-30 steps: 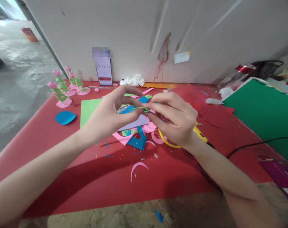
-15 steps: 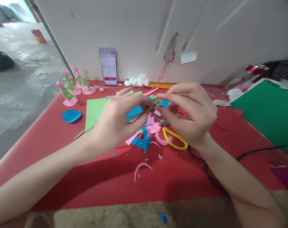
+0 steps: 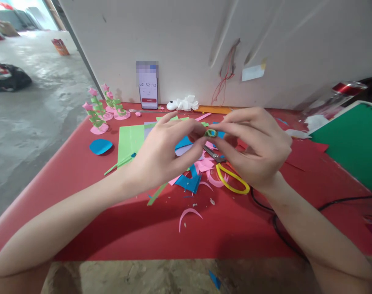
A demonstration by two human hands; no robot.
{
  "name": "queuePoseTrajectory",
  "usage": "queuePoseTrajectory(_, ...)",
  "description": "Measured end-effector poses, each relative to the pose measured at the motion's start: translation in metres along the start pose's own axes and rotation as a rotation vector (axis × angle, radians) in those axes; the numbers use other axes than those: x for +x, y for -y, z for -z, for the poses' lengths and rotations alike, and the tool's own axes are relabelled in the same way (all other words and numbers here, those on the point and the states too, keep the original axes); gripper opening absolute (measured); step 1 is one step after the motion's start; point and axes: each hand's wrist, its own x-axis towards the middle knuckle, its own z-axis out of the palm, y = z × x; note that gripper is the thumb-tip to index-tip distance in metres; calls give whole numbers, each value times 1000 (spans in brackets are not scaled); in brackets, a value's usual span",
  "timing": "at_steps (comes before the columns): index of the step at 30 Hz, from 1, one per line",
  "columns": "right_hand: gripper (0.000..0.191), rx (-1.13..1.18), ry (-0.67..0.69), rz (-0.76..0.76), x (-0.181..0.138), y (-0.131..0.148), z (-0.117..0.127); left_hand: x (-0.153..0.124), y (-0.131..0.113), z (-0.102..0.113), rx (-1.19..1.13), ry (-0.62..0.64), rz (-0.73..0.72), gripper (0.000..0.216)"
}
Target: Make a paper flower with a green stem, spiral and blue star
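Observation:
My left hand (image 3: 164,153) and my right hand (image 3: 253,147) meet above the red table (image 3: 81,204). Between their fingertips sits a small rolled coil of green paper strip (image 3: 210,133), pinched from both sides. The loose tail of the strip (image 3: 157,194) hangs down under my left hand. Below the hands lie yellow-handled scissors (image 3: 231,179) on a heap of pink and blue paper scraps (image 3: 192,179).
A light green sheet (image 3: 130,141) and a blue disc (image 3: 100,146) lie at the left. Pink paper flowers with green stems (image 3: 100,110) stand at the back left. A phone (image 3: 148,87) leans on the wall. A green board (image 3: 354,143) and black cable (image 3: 296,232) are at the right.
The green strip has been wound from a loose loop into a tight small coil between my fingertips. Both hands rose slightly and stayed together.

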Motion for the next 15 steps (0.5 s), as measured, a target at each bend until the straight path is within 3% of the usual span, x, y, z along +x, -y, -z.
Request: queuePoseTrajectory(15,15,102,3,-5,1,5,1,-4,-1,-1,296,-92,-267,6)
